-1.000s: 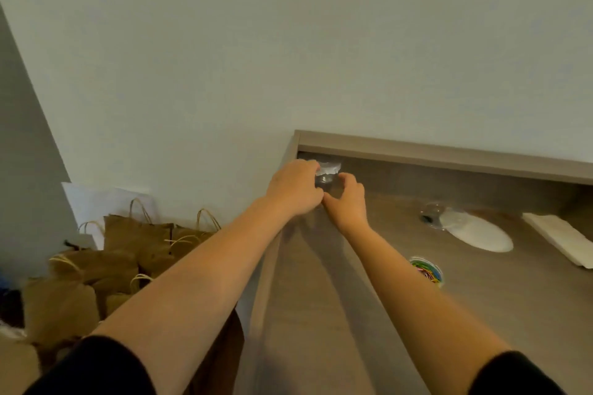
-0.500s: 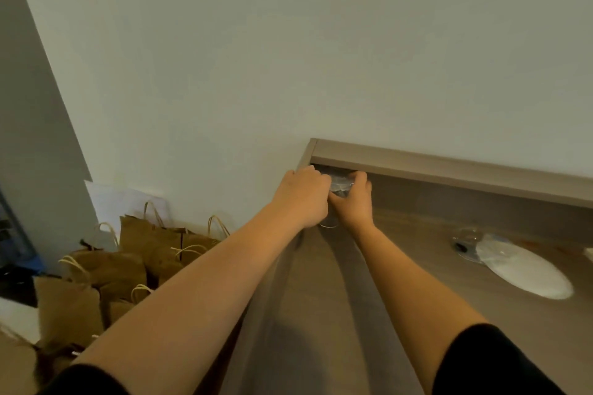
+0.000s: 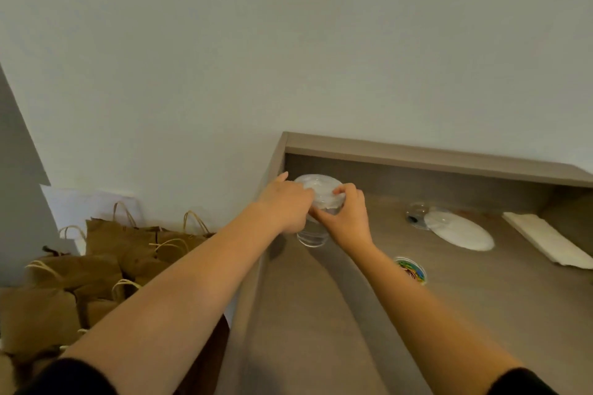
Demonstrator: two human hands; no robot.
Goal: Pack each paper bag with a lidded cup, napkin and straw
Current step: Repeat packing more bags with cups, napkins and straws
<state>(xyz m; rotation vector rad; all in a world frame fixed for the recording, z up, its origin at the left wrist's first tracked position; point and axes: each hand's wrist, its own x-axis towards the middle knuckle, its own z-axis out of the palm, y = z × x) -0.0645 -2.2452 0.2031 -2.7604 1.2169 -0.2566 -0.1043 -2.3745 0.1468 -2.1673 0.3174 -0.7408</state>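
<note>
A clear plastic cup (image 3: 313,236) with a translucent lid (image 3: 321,187) is held over the counter's far left corner. My left hand (image 3: 287,205) wraps its left side and my right hand (image 3: 345,216) grips the lid's right edge and the cup below it. Both hands touch the cup. A stack of white napkins (image 3: 548,244) lies at the far right of the counter. Several brown paper bags (image 3: 122,253) with twisted handles stand on the floor to the left. No straw shows.
The grey counter (image 3: 321,314) has a raised back ledge (image 3: 433,157) against the wall. More clear lids and cups (image 3: 455,229) lie toward the back right. A small tub with a colourful lid (image 3: 412,269) sits beside my right forearm.
The cup has come up and toward me from the corner, with its lid now showing between my hands. The view has swung back to the right, bringing the napkins into sight.
</note>
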